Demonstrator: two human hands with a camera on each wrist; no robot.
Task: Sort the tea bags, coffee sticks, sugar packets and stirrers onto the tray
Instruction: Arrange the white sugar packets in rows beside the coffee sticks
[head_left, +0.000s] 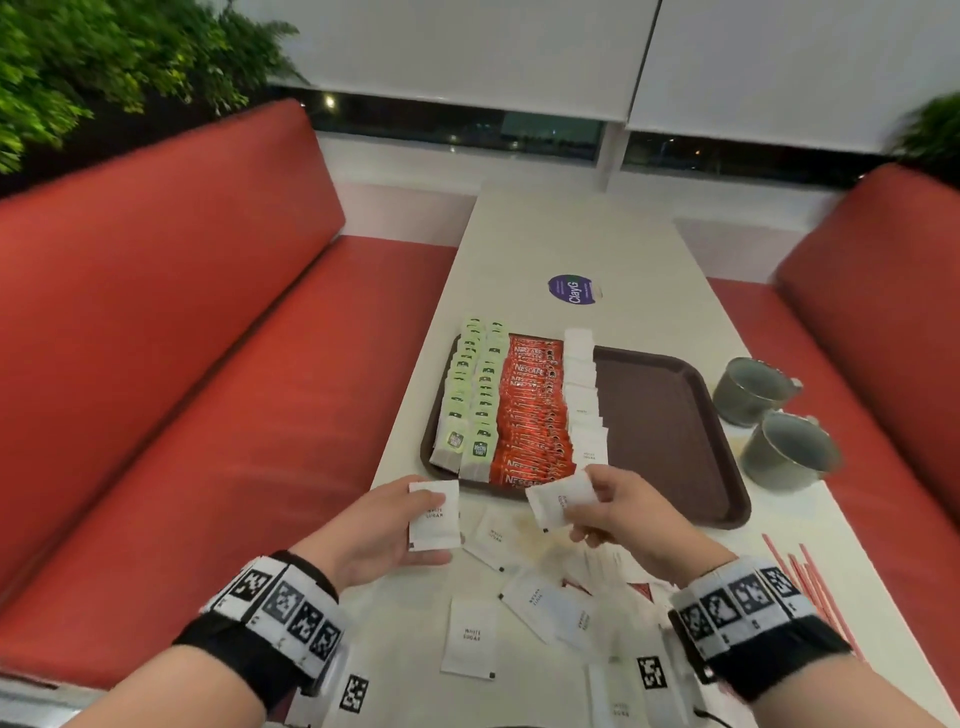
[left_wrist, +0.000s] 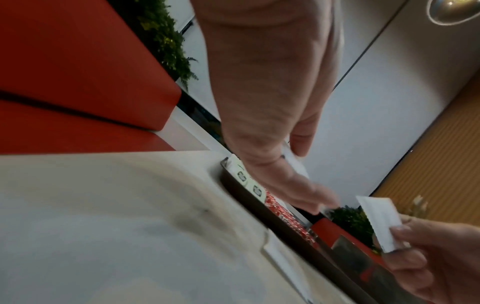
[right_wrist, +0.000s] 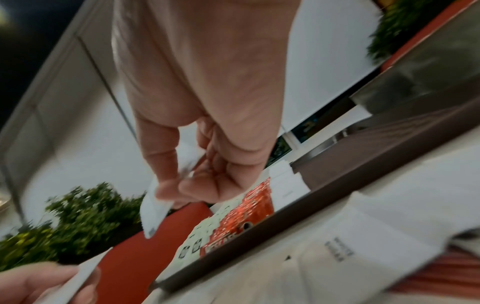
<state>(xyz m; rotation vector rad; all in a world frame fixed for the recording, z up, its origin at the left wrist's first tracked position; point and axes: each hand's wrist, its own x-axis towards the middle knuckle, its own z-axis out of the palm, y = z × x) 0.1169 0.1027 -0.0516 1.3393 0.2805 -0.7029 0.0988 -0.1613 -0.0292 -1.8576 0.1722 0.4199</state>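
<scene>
A brown tray lies on the white table; on its left part stand rows of green tea bags, red coffee sticks and white sugar packets. My left hand holds a white sugar packet just in front of the tray's near edge. My right hand pinches another sugar packet beside it, seen from the right wrist as a packet between thumb and fingers. Several loose sugar packets lie on the table below my hands. Pink stirrers lie at the right edge.
Two grey metal cups stand right of the tray. A purple round sticker sits further up the table. Red bench seats flank the table on both sides. The tray's right half is bare.
</scene>
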